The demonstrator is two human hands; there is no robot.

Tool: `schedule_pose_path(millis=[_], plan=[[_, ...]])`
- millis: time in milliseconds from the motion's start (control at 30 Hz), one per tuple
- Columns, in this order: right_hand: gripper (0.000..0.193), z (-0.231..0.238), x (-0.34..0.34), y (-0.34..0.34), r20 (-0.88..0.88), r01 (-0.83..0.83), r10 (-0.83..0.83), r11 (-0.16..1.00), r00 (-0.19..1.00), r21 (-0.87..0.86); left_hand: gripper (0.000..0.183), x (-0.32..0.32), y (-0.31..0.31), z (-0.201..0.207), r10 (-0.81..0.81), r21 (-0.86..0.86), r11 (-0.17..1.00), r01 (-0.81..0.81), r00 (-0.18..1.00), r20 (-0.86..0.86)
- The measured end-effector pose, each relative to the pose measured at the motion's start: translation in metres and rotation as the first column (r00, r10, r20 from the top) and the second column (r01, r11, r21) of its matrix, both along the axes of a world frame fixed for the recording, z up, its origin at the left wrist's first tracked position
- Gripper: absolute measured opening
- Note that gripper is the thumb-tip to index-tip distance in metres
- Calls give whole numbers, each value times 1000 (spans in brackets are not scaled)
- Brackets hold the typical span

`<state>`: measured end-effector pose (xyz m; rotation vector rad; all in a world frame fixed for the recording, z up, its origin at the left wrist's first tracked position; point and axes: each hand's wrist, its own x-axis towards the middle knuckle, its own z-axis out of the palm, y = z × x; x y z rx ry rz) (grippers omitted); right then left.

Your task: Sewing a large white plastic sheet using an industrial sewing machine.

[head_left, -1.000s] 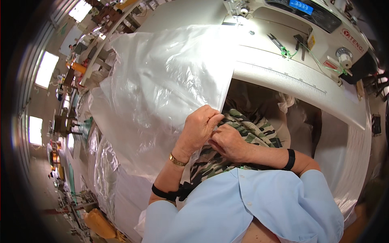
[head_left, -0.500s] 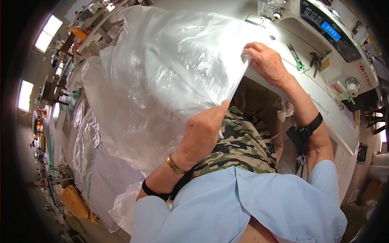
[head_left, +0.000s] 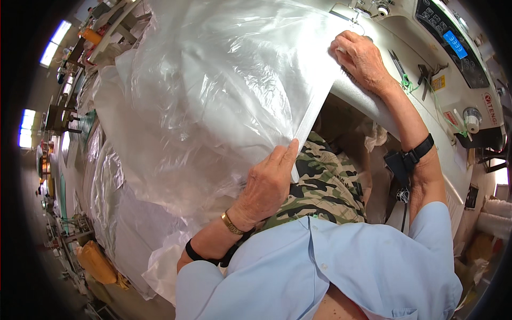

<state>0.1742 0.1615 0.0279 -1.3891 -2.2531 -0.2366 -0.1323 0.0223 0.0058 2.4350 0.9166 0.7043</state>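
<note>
Plastic sheet (head_left: 213, 80), shiny, lies over your white counter (head_left: 450, 154), with a bright window (head_left: 25, 128) far left. Your left hand (head_left: 266, 184) pinches its edge above your lap (head_left: 330, 186). Your right hand (head_left: 360, 58) curls its fingers farther up; I cannot tell if they grip. Black snips (head_left: 397, 64) lie just beside it.

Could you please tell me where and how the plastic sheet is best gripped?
I would pinch the plastic sheet along its straight right edge, coming from the person's side, at two spread spots: that edge forms a narrow, fairly flat band, while the rest lies loose and wrinkled. The left hand is at the edge's near end, the right hand toward its far end.
</note>
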Motion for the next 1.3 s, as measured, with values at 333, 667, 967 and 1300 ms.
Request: schedule_pose_path(millis=[333, 667, 967, 1300], plan=[[17, -8, 5, 4, 26, 233, -236, 968, 971, 88, 31, 30, 21, -19, -90, -15, 996, 92, 992, 91], [45, -4, 3, -7, -3, 283, -289, 942, 957, -183, 25, 62, 74, -3, -84, 146, 986, 75, 995, 61], [55, -7, 2, -9, -112, 225, -249, 955, 962, -192, 10, 113, 139, 25, -109, 256, 959, 124, 991, -71], [52, -4, 0, 4, -299, 201, -247, 964, 922, -176, 5, 172, 215, 23, -62, 344, 936, 72, 997, -41]])
